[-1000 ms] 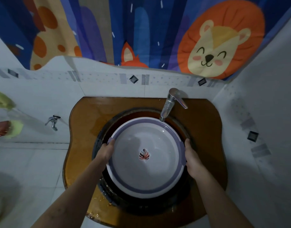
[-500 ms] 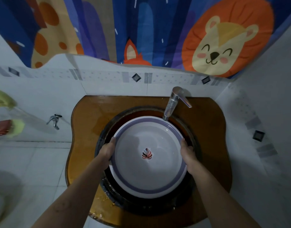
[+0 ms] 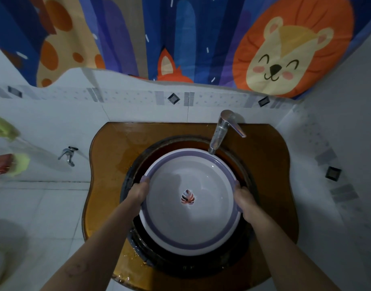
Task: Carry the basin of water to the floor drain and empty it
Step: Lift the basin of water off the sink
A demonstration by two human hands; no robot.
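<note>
A round white basin with a purple rim and a leaf print at its bottom sits in the dark bowl of an amber glass sink. Clear water fills it. My left hand grips the basin's left rim and my right hand grips the right rim, fingers curled under the edge. The floor drain is not in view.
A chrome faucet overhangs the basin's far edge. A small wall tap sticks out at the left above the white tiled floor. A cartoon curtain hangs behind. A white wall closes the right side.
Both hands have slid in and tightened on the basin's rim. The basin has shifted only slightly in the sink.
</note>
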